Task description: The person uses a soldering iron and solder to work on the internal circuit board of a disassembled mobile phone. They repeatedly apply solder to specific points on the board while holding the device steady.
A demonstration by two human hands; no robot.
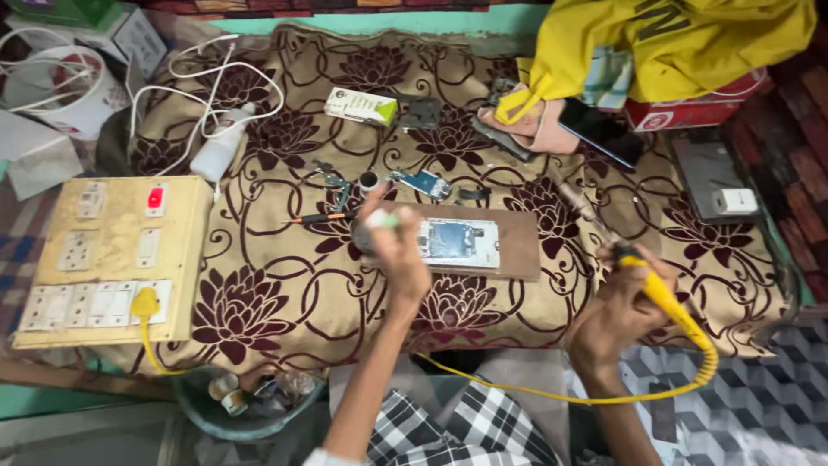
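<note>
My left hand point(398, 250) is raised over the bed, fingers pinched on a small white and green tube point(382, 220). My right hand point(614, 312) grips a yellow-handled soldering iron point(668, 302) whose metal tip point(576, 203) points up and left. Between the hands an opened phone with a blue board point(457, 242) lies on a brown wooden board point(517, 243). The iron's yellow cord point(552, 393) loops back below my right wrist.
A cream switch and socket board point(108, 259) with a yellow plug point(144, 304) sits at left. Tweezers, a small circuit board point(423, 183), a white and green box point(360, 106), a white bottle point(217, 148), a dark phone point(599, 131) and yellow cloth point(681, 39) lie on the floral bedspread.
</note>
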